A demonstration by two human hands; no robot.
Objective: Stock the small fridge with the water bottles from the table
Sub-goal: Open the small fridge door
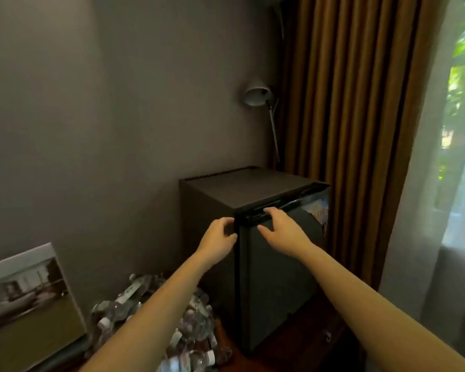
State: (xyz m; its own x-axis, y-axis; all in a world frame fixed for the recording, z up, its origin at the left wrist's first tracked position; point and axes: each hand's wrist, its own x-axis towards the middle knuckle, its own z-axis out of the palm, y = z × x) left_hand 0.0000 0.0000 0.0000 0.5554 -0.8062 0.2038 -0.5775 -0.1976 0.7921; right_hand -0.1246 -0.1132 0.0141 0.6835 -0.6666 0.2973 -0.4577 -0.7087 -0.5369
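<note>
The small black fridge (253, 189) stands on a dark wooden table (301, 342) against the grey wall. My right hand (279, 226) lies on the top of the fridge door (274, 277), its fingertips hooked into the handle groove along the door's upper edge and its thumb spread on the door face. My left hand (219, 237) is at the door's upper left corner with its fingers curled round the door edge. I cannot tell whether the door is ajar. A pile of clear water bottles (188, 328) lies on the table left of the fridge, partly hidden by my left forearm.
A canvas picture (30, 302) leans against the wall at lower left. A grey lamp (258, 96) on a thin stem rises behind the fridge. Brown curtains (346, 103) and a sheer white curtain (424, 210) hang to the right, close to the fridge's side.
</note>
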